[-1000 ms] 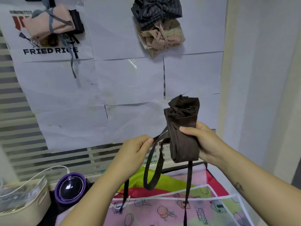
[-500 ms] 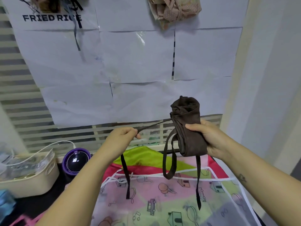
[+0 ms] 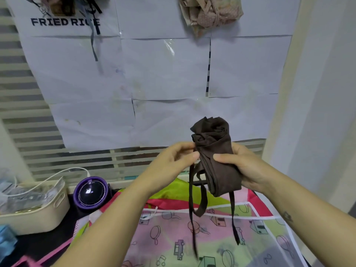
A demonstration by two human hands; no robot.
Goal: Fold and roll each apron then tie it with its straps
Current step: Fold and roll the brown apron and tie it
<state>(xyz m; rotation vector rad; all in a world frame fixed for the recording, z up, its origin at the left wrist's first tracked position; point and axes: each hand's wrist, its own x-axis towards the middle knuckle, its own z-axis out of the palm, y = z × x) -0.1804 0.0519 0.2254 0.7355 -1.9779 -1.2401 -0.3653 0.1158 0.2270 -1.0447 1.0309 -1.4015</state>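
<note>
Right hand [image 3: 244, 170], centre-right of the frame, is wrapped round the brown rolled apron [image 3: 217, 160], thumb across the front, fingers curled behind it. The roll stands nearly upright in the air, its crumpled top end up and its lower end tipped slightly to the right. Left hand [image 3: 173, 164] sits tight against the roll's left edge, thumb and curled fingers pinching a thin strap [image 3: 190, 199] where it leaves the cloth; that strap drops straight down towards the bottom of the frame. A looped strap [image 3: 202, 201] dangles just beside it, and a third strap [image 3: 233, 214] hangs from the roll's lower end.

Underneath, lower centre, a patterned apron [image 3: 192, 237] in pink and green lies spread flat. Lower left there's a round purple device [image 3: 90, 191], next to a cream basket [image 3: 38, 218] with a white cable [image 3: 57, 175] arching over it. White paper sheets [image 3: 163, 74] cover the backdrop, and a tied beige bundle [image 3: 210, 12] sits at the top edge.
</note>
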